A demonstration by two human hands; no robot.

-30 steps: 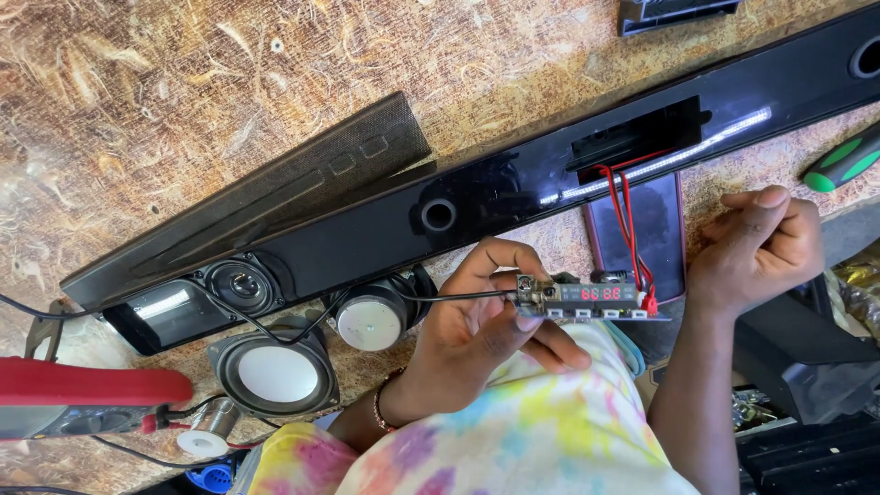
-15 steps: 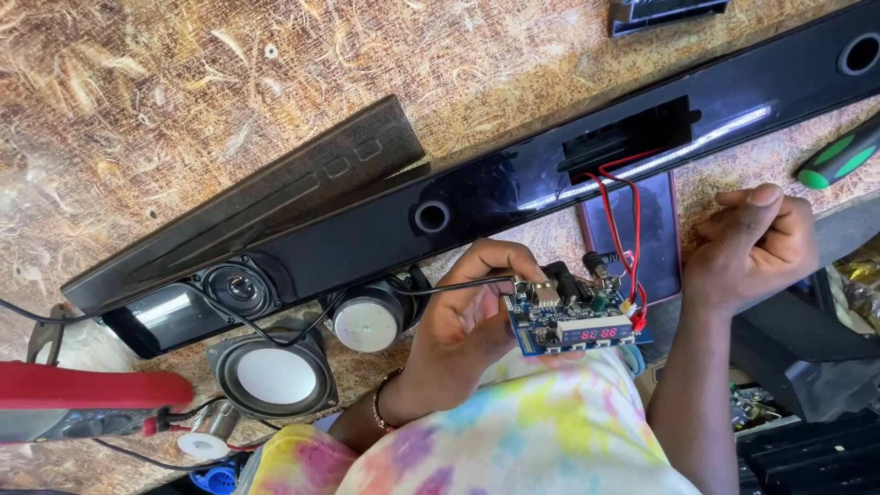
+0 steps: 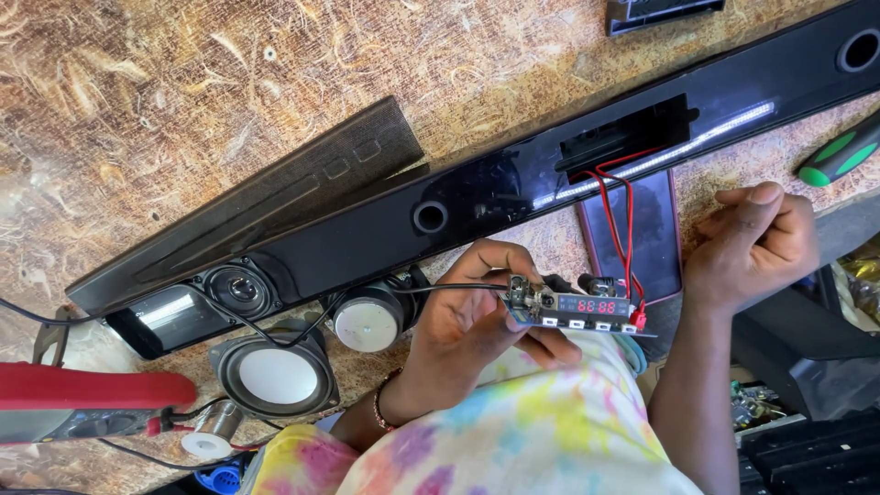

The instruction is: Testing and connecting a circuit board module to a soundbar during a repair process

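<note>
My left hand point(image 3: 467, 321) holds a small blue circuit board point(image 3: 576, 310) with a lit red digit display, gripped at its left end. Red wires point(image 3: 616, 215) run from the board's right end up into a rectangular opening in the long glossy black soundbar housing point(image 3: 477, 206). A thin black wire leads from the board to loose speakers at the left. My right hand point(image 3: 753, 243) rests curled on the table edge to the right of the board, and I see nothing in it. A dark phone point(image 3: 653, 240) lies flat under the red wires.
A round speaker point(image 3: 273, 374) and a smaller speaker point(image 3: 367, 321) lie loose at the housing's left end. A black grille panel point(image 3: 302, 197) lies behind the housing. A green-handled screwdriver point(image 3: 839, 158) is at right, a red meter point(image 3: 87, 396) and solder spool point(image 3: 209, 438) at left.
My left hand has tilted the circuit board, turning its display edge toward me and level. The right hand has stayed curled in place.
</note>
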